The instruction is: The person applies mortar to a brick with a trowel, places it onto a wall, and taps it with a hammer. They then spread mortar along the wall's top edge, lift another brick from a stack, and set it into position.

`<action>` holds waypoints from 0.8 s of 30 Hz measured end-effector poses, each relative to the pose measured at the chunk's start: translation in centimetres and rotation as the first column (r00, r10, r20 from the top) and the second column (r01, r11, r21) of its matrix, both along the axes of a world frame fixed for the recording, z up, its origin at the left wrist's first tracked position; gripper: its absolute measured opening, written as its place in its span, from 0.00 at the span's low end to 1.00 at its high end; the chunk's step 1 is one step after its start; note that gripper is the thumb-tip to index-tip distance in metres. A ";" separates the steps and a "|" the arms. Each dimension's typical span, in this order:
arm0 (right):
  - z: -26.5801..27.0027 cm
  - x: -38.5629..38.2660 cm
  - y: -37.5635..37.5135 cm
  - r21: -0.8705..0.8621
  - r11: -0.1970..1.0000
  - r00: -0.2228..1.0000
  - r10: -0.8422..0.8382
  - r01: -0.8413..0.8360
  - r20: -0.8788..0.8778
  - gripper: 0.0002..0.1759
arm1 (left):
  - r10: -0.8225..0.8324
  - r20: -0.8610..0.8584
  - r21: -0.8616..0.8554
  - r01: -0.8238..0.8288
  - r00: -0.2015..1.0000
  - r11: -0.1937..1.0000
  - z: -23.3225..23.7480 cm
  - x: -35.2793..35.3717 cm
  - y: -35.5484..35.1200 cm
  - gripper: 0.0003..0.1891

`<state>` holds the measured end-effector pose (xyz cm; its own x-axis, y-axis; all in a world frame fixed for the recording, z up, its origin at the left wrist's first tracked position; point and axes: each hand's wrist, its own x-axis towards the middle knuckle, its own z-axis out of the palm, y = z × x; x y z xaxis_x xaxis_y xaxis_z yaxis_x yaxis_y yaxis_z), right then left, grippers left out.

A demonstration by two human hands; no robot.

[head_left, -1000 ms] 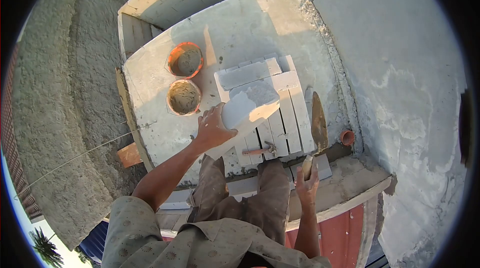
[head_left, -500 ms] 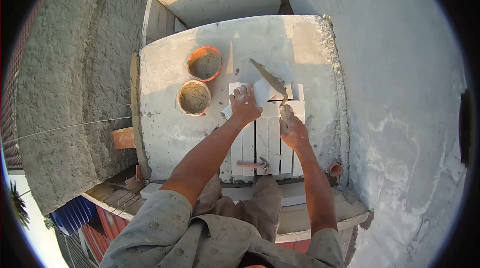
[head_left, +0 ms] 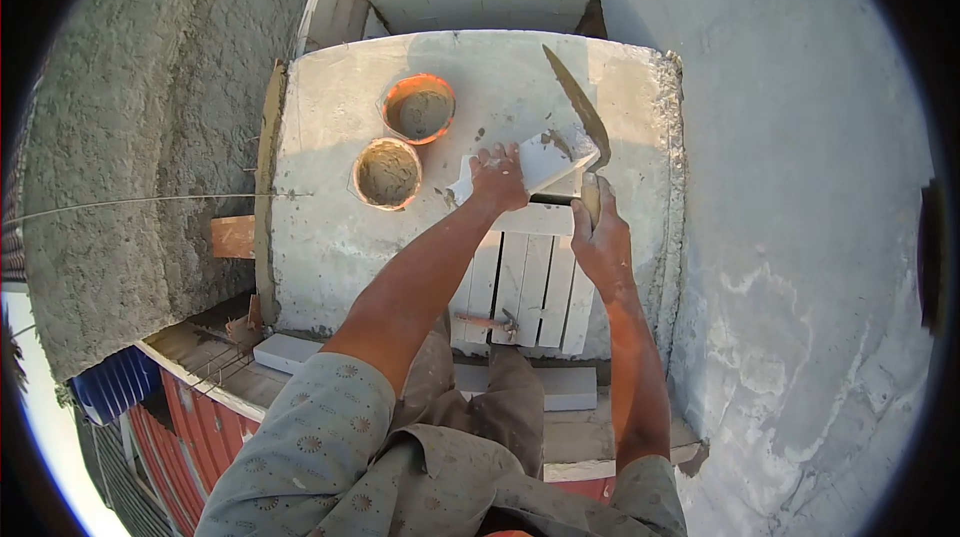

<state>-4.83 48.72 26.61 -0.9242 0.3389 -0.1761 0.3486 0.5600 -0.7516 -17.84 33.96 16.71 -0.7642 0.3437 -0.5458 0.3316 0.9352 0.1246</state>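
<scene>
My right hand is closed around the wooden handle of a trowel, whose long mortar-smeared blade points away beyond the blocks. My left hand grips the left end of a pale block, which lies slanted on other blocks. Dabs of grey mortar show on its right end, close to the trowel's blade. Below both hands lies a row of white blocks with dark gaps between some of them. A hammer rests across their near end.
Two orange-rimmed buckets, a far one and a near one, hold grey mortar on the concrete slab. A grey wall rises at the right. A thin wire crosses at the left. Another white block lies on the lower ledge.
The trowel has swung to the right and its blade now points more steeply away from me. Mortar dabs now show on the block's right end. The whole view has shifted slightly.
</scene>
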 end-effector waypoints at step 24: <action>7.3 -5.3 5.3 -0.613 0.727 0.871 -0.476 0.309 -0.126 0.29 | 0.002 0.103 0.011 -0.003 0.995 1.000 1.0 -3.3 1.0 0.52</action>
<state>-10.08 54.00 33.89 -0.7672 0.5992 -0.2289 0.1889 -0.1301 -0.9733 -21.16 34.94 17.67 -0.7054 0.3479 -0.6175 0.3138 0.9345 0.1681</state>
